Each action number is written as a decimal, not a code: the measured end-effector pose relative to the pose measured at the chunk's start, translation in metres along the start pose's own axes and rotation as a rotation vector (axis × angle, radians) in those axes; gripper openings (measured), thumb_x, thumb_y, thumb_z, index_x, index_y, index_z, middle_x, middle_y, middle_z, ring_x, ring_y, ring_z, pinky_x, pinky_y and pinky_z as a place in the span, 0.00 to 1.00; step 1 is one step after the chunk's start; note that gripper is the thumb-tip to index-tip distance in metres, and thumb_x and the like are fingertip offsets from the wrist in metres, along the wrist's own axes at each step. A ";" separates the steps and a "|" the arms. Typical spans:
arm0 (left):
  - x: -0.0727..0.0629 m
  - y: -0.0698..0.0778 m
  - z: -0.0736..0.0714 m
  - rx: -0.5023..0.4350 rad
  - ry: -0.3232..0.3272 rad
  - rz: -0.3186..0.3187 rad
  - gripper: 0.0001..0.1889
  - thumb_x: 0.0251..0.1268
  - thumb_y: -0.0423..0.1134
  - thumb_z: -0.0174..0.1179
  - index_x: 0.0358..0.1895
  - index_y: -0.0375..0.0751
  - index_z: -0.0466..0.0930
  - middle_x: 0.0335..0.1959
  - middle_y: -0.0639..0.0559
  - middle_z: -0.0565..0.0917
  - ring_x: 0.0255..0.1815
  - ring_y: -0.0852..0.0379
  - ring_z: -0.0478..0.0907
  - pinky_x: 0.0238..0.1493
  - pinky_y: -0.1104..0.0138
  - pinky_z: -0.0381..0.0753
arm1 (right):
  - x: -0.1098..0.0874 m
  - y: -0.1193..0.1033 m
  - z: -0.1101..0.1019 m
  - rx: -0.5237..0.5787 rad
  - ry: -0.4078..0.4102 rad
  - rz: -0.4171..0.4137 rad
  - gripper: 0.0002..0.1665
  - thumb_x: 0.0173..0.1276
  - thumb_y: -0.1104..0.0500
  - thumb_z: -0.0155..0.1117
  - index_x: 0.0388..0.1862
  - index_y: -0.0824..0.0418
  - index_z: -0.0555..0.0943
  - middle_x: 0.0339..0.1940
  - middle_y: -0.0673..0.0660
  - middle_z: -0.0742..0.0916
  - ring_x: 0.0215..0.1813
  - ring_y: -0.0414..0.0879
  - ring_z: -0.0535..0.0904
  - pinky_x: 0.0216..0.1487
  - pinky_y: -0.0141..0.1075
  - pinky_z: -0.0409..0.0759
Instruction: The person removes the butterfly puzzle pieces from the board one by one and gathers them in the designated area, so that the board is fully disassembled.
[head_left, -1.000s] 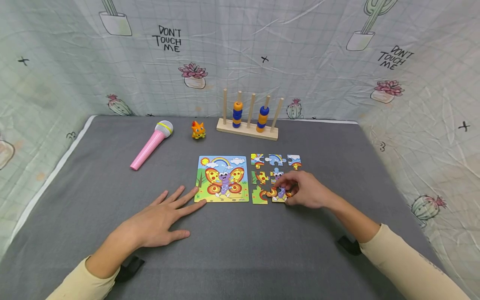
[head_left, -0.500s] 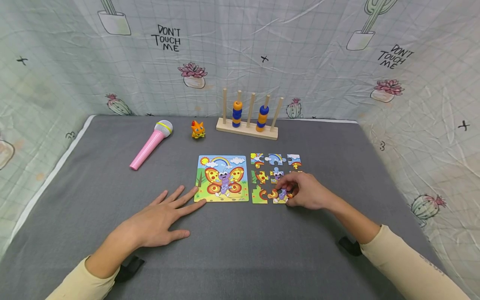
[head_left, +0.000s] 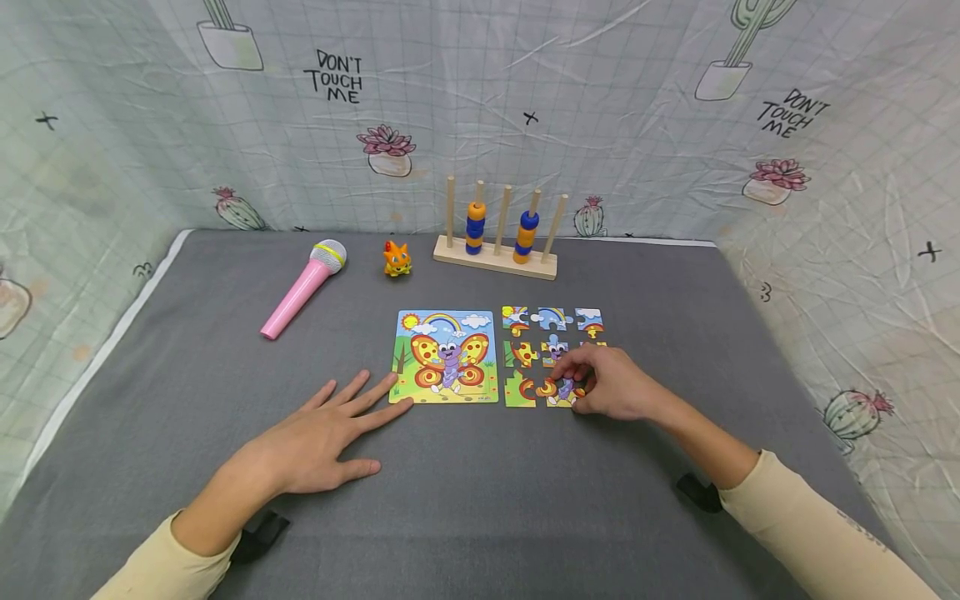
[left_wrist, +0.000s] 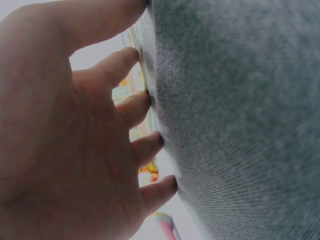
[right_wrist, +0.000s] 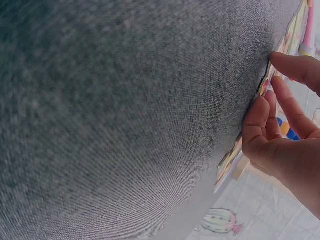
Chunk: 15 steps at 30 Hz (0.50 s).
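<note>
Nine-piece layout of a butterfly jigsaw puzzle lies spaced out on the grey cloth, right of its picture board (head_left: 444,392). My right hand (head_left: 618,383) pinches the bottom-middle puzzle piece (head_left: 561,392), which shows the butterfly's lower body, thumb near its lower right corner and fingers at its upper edge. To its left lies the bottom-left piece (head_left: 517,392), a narrow gap apart. Above is the centre piece (head_left: 555,350); pieces farther right are partly hidden by the hand. My left hand (head_left: 315,446) lies palm down with fingers spread, two fingertips at the board's lower left edge.
Behind the puzzle stands a wooden peg rack (head_left: 495,260) with blue and orange rings. A small orange toy figure (head_left: 397,260) and a pink toy microphone (head_left: 302,292) lie to its left. A patterned curtain (head_left: 525,108) closes off the back and sides.
My right hand has shifted the bottom-middle piece slightly right, opening a small gap from the bottom-left piece it overlapped; over the last half second it holds still. The left hand stays put.
</note>
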<state>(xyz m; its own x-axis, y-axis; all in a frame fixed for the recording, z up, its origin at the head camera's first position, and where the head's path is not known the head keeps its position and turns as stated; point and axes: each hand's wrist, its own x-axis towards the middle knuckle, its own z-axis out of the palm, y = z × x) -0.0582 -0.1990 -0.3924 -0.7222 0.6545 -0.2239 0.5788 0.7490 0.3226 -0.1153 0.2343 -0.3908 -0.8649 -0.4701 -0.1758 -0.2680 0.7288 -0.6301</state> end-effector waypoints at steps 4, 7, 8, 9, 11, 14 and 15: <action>0.001 0.000 0.000 -0.003 -0.004 -0.001 0.42 0.71 0.59 0.64 0.84 0.68 0.55 0.88 0.52 0.50 0.85 0.32 0.51 0.76 0.29 0.54 | 0.000 -0.001 0.000 -0.001 -0.005 0.003 0.24 0.52 0.71 0.76 0.50 0.57 0.87 0.40 0.53 0.85 0.44 0.49 0.79 0.40 0.33 0.81; 0.001 0.000 0.000 -0.005 -0.005 -0.001 0.42 0.71 0.60 0.64 0.84 0.68 0.55 0.88 0.52 0.50 0.85 0.32 0.51 0.76 0.29 0.54 | 0.000 -0.001 0.000 -0.004 -0.009 -0.003 0.24 0.52 0.71 0.76 0.50 0.57 0.87 0.41 0.53 0.85 0.44 0.49 0.78 0.40 0.33 0.81; 0.001 0.000 0.000 -0.005 -0.005 0.000 0.42 0.71 0.60 0.64 0.84 0.68 0.55 0.88 0.52 0.50 0.85 0.32 0.51 0.76 0.29 0.54 | 0.000 -0.001 -0.001 -0.008 -0.009 -0.006 0.24 0.52 0.71 0.76 0.50 0.57 0.87 0.40 0.53 0.85 0.44 0.49 0.78 0.40 0.33 0.82; 0.001 0.000 0.000 -0.005 -0.005 0.000 0.42 0.71 0.60 0.64 0.84 0.68 0.55 0.88 0.52 0.50 0.85 0.32 0.51 0.76 0.29 0.54 | 0.000 -0.001 -0.001 -0.013 -0.010 -0.007 0.24 0.52 0.71 0.76 0.50 0.57 0.87 0.40 0.53 0.85 0.44 0.49 0.78 0.40 0.33 0.82; 0.001 0.000 0.000 -0.005 -0.004 0.001 0.42 0.71 0.60 0.64 0.84 0.68 0.55 0.88 0.52 0.50 0.85 0.32 0.51 0.76 0.29 0.54 | 0.001 0.000 -0.001 -0.022 -0.012 -0.014 0.25 0.52 0.71 0.75 0.50 0.57 0.87 0.40 0.53 0.85 0.44 0.49 0.78 0.40 0.33 0.82; 0.001 0.000 0.000 -0.002 -0.003 0.003 0.42 0.71 0.60 0.64 0.84 0.68 0.55 0.88 0.52 0.50 0.85 0.32 0.51 0.76 0.29 0.54 | 0.001 0.000 -0.001 -0.030 -0.013 -0.022 0.25 0.52 0.71 0.75 0.50 0.57 0.87 0.41 0.53 0.85 0.45 0.48 0.78 0.40 0.33 0.81; 0.001 -0.001 0.000 -0.001 -0.002 0.004 0.42 0.71 0.59 0.64 0.84 0.68 0.55 0.88 0.52 0.50 0.85 0.32 0.51 0.76 0.29 0.54 | 0.001 0.000 -0.001 -0.032 -0.014 -0.024 0.25 0.52 0.71 0.75 0.50 0.57 0.87 0.41 0.53 0.85 0.45 0.48 0.78 0.40 0.33 0.81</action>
<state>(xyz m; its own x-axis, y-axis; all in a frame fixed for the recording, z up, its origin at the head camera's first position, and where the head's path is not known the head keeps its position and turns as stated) -0.0590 -0.1988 -0.3931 -0.7190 0.6576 -0.2248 0.5811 0.7463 0.3246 -0.1166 0.2343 -0.3908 -0.8523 -0.4942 -0.1714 -0.3022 0.7327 -0.6098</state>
